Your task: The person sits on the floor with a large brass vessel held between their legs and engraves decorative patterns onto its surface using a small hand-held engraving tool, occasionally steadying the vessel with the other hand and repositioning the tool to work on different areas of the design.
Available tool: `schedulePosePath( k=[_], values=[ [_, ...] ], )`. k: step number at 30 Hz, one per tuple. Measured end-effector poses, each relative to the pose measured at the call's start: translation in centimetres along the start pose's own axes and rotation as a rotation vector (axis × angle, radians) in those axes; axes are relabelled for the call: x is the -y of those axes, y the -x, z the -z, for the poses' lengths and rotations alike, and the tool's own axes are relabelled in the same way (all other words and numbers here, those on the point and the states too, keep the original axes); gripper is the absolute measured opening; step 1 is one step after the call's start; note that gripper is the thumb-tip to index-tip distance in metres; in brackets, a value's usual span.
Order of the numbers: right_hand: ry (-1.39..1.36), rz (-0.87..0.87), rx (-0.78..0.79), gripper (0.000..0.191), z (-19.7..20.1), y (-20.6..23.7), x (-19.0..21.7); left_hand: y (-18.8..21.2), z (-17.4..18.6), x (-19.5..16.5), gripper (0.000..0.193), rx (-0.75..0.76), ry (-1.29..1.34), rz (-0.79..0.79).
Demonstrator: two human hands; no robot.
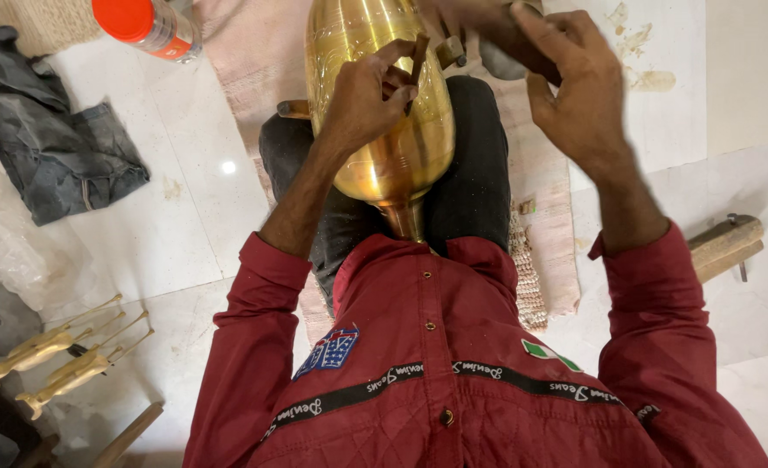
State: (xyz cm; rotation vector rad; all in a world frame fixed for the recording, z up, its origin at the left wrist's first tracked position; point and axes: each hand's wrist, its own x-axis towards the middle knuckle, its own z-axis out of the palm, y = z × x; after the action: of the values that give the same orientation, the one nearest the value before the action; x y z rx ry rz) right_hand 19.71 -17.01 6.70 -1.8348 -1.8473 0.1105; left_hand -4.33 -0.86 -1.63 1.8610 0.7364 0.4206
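Note:
A large polished brass vase (384, 139) lies between my knees, its narrow neck toward my chest. My left hand (368, 95) rests on its rounded body and pinches a thin dark chisel-like tool (418, 56) against the metal. My right hand (566, 78) is raised just to the right of it, closed around a dark hammer-like object (509, 43) at the top edge of view. A small metal head (451, 52) shows beside the tool's top end.
A pinkish mat (548, 173) lies under my legs on the white tile floor. A crumpled grey cloth (55, 139) and an orange-capped bottle (145, 26) lie far left. Brass figurines (55, 360) sit at lower left. A wooden block (726, 247) lies right.

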Motion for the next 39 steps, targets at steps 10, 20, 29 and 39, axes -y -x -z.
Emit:
schedulePosePath(
  k=[10,20,29,39],
  values=[
    [-0.148,-0.149,-0.039,0.069,-0.7,2.3,0.9,-1.4,0.7,0.1,0.047,0.146,-0.044,-0.05],
    [-0.384,-0.363,-0.123,0.072,-3.3,5.1,1.3,-3.1,1.3,-0.2,0.052,0.337,-0.102,-0.059],
    [-0.348,-0.399,-0.146,0.07,-4.7,8.3,2.8,-4.8,0.8,0.4,0.047,0.496,-0.216,-0.192],
    [-0.381,-0.573,-0.262,0.069,-7.1,11.4,4.5,-6.0,0.4,-0.5,0.047,0.587,-0.216,-0.262]
  ],
)
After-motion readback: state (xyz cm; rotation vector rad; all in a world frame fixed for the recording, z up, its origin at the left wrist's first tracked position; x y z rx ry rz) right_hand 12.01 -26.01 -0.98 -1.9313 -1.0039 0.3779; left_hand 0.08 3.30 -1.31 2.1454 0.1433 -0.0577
